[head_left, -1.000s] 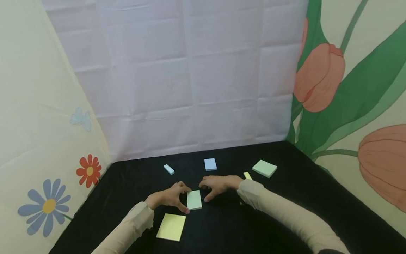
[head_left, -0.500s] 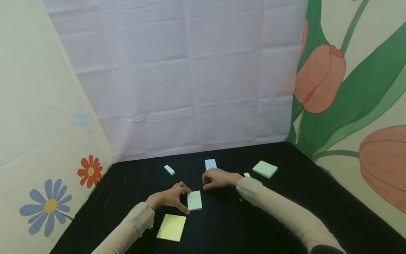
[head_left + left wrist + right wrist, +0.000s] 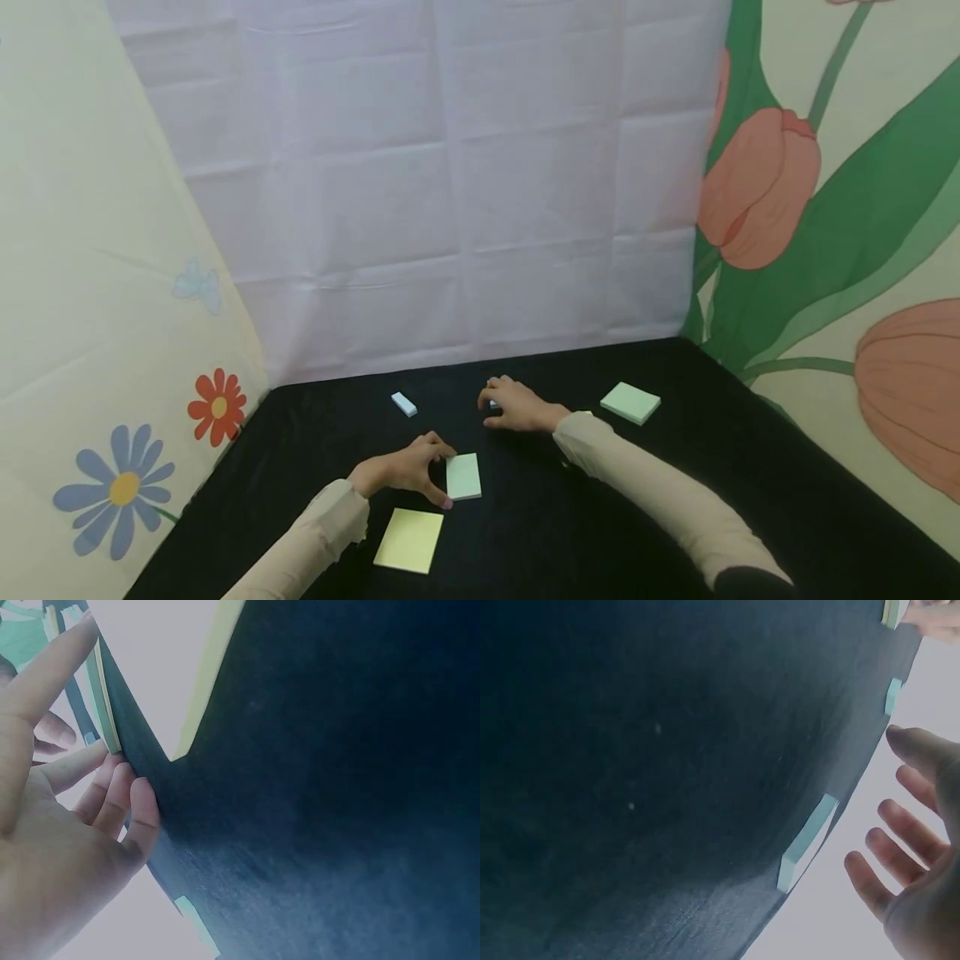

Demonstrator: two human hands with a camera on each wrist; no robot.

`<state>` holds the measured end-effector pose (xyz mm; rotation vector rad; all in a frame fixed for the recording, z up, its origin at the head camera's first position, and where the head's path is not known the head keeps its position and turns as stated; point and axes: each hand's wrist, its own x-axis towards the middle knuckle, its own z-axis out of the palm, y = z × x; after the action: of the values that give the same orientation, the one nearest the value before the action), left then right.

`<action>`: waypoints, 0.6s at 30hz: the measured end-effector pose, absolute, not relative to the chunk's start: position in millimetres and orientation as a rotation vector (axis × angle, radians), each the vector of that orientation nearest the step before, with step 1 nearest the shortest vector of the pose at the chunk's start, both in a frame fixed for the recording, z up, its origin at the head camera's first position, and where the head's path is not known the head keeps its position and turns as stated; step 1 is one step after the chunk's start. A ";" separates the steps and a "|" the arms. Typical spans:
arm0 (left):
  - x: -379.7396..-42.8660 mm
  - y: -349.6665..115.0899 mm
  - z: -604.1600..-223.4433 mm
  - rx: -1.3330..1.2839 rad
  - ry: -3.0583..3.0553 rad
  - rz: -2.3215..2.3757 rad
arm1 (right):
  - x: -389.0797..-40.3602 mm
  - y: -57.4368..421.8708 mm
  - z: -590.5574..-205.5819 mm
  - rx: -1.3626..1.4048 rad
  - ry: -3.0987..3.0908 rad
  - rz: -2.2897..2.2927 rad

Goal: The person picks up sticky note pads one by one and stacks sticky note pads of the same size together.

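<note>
My left hand (image 3: 411, 468) holds a pale green sticky-note pad (image 3: 463, 477) between thumb and index finger at its left corners. The left wrist view shows the thumb and fingers around that pad (image 3: 106, 705) edge-on. My right hand (image 3: 519, 405) reaches over a blue sticky-note pad (image 3: 493, 406), mostly hidden beneath it in the head view. From the right wrist, its fingers appear spread and apart from the pad (image 3: 808, 844), holding nothing. Just in front of my left hand lies a square yellow sticky-note pad (image 3: 408, 541).
A small light blue block (image 3: 404, 404) lies at the back left of the black-covered table (image 3: 600, 533). Another green pad (image 3: 630, 402) is at the back right. A yellow piece (image 3: 587, 412) peeks out behind the right sleeve. A white cloth (image 3: 375, 208) hangs behind.
My right hand has moved from beside the green pad back to the blue pad, curling its fingers midway and spreading them again. The left hand stays on the green pad.
</note>
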<state>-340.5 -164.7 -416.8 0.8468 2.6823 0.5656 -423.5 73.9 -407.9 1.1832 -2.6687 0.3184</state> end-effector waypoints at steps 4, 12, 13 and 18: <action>-343.3 -163.3 -418.6 0.857 2.681 0.546 | -430.3 75.6 -408.7 1.138 -2.698 0.339; -341.1 -164.2 -416.7 0.829 2.699 0.515 | -447.0 76.8 -407.1 1.064 -2.776 0.351; -340.4 -164.0 -415.8 0.825 2.695 0.524 | -448.6 77.4 -406.9 1.055 -2.789 0.351; -340.2 -162.8 -414.9 0.818 2.681 0.543 | -453.6 81.7 -404.6 1.019 -2.835 0.365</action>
<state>-340.2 -162.8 -414.9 0.8179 2.6811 0.5434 -453.6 81.7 -404.6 1.0193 -2.8347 0.3645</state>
